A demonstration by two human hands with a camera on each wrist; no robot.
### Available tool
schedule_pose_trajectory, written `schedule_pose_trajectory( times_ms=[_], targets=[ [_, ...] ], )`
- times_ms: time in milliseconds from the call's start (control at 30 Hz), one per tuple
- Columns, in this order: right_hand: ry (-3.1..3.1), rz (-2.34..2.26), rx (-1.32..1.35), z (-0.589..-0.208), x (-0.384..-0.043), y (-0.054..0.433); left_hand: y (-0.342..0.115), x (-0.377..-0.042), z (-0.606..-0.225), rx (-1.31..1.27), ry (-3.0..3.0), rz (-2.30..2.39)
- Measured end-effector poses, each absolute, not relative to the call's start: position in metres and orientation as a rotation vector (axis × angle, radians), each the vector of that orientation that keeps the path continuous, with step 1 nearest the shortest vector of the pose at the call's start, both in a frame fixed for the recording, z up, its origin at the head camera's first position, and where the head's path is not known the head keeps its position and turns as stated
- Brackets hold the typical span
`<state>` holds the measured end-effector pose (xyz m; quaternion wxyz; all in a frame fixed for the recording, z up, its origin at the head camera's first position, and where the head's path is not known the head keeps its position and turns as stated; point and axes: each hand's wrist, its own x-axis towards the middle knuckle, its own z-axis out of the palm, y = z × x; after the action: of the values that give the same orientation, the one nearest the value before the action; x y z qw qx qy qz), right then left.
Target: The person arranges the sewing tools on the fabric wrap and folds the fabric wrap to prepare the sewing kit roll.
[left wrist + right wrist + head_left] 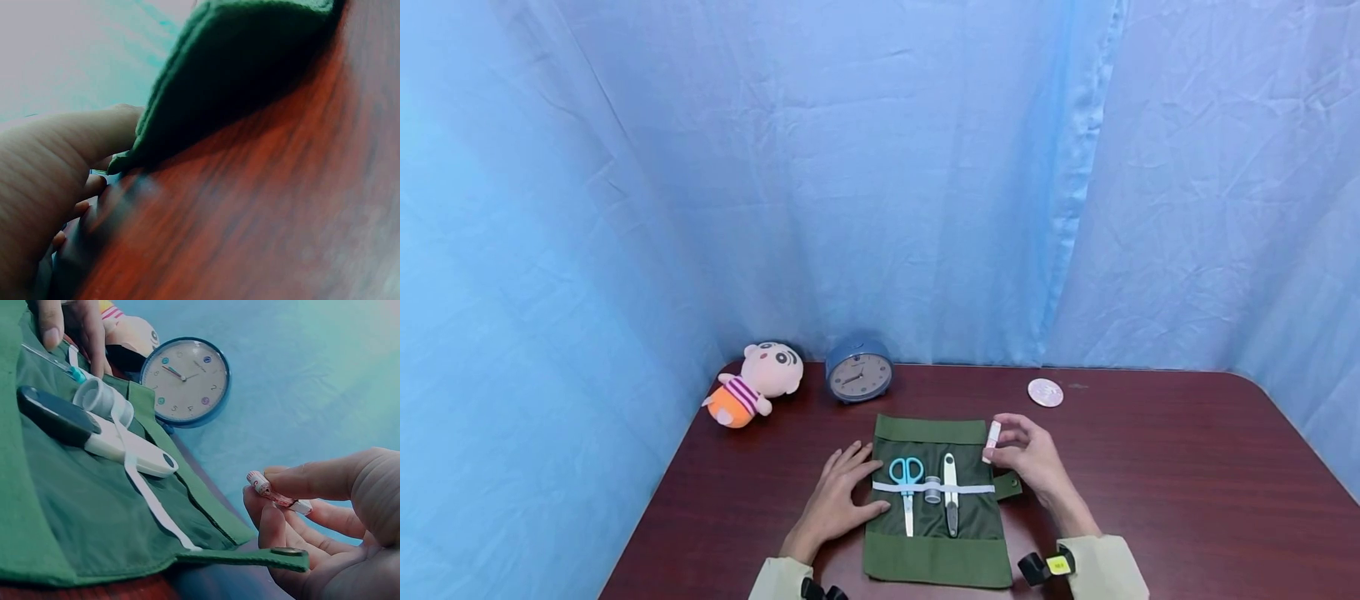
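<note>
An unrolled green fabric tool pouch (936,561) lies on the table with a white elastic band (976,489) across it. Under the band sit blue-handled scissors (907,492), a small grey spool (932,489) and a slim white-and-dark tool (951,493) of unclear kind. My left hand (838,500) rests spread at the pouch's left edge, its thumb on the fabric. By the upper right edge, my right hand (1033,458) pinches a small white roll with red markings (259,482), which looks like a rolled tape measure, between thumb and fingers.
A snap strap (1008,486) sticks out from the pouch's right side. Toward the back stand a plush doll (752,387) and a round blue clock (859,372). A pale disc (1045,392) lies at back right. Blue curtains (880,183) hang behind the brown table (1187,483).
</note>
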<state>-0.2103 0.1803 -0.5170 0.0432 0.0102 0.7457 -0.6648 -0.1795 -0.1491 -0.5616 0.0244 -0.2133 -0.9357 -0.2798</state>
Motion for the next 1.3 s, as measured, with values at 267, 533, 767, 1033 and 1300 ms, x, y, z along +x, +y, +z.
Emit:
schedule_pose_trajectory(
  times_ms=[267, 533, 767, 1033, 1300],
  targets=[
    [2.318, -1.945, 0.033, -0.519, -0.209, 0.173, -0.149, -0.181, -0.562, -0.664, -2.893, -0.868],
    [2.313, -1.953, 0.035, -0.524, -0.206, 0.168, -0.148, -0.180, -0.561, -0.663, -2.901, -0.880],
    [2.309, -1.945, 0.032, -0.527, -0.205, 0.165, -0.147, -0.180, -0.560, -0.671, -2.900, -0.907],
    [2.326, -1.917, 0.048, -0.528, -0.205, 0.164, -0.146, -0.180, -0.555, -0.660, -2.892, -0.933],
    [2.350, -1.902, 0.042, -0.531, -0.208, 0.164, -0.136, -0.179, -0.538, -0.652, -2.745, -0.897]
  ],
)
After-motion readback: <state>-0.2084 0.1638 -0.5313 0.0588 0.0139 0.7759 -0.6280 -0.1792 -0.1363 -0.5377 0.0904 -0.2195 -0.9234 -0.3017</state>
